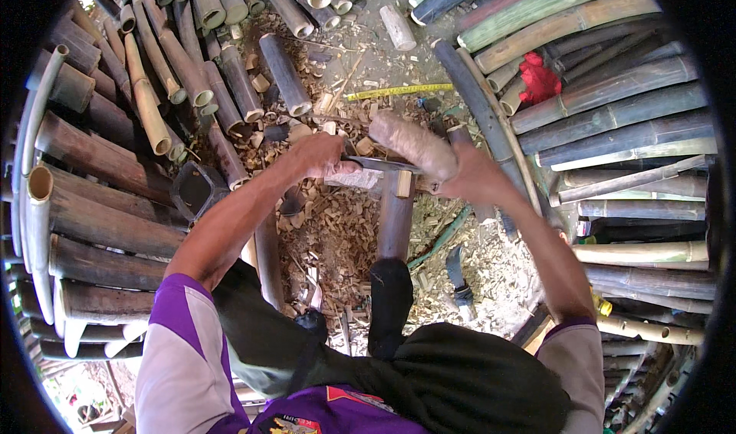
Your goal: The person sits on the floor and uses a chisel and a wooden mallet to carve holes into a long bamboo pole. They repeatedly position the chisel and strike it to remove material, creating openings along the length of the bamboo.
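- Bamboo upright piece [396, 215] at centre, stiff, splintery, likely light; best gripped on its shaft.
- Left hand [318, 156], ten o'clock of it, clenched on blade [379, 164].
- Right hand [468, 175], two o'clock, grasping wooden club [412, 144].

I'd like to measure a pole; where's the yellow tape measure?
The tape measure lies on the chip-strewn ground at top centre, just beyond both hands, among bamboo poles.

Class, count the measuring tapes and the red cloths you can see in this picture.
2: one yellow measuring tape lies on the chip-strewn ground above the hands; one red cloth sits among the bamboo poles at upper right. Others may be hidden.
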Tool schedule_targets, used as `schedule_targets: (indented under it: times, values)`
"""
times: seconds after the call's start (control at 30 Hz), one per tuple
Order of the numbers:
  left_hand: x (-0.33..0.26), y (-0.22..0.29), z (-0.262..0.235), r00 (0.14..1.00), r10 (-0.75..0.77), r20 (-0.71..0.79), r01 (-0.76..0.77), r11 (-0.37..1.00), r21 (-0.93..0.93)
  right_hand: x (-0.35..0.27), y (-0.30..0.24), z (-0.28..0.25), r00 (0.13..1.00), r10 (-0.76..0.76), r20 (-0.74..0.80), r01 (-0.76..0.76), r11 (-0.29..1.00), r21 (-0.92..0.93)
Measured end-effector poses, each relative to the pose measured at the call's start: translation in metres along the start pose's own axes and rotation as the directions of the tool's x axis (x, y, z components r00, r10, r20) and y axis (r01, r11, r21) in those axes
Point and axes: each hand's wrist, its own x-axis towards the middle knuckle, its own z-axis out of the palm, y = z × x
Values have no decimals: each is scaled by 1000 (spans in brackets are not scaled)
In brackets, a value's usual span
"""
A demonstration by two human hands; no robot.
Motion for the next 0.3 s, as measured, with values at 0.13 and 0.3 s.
schedule_targets:
  times: [0.13, 0.3]
  values:
    - [-11, -13, 4, 997, 23, -80, -24, 1000, -12, -17, -43, -76, 964, -64, -256, 162, 911, 380]
    - [5, -3, 0, 999, 28, 16, -29, 999, 27, -3, -37, -18, 608, 3, -794, 583, 677, 449]
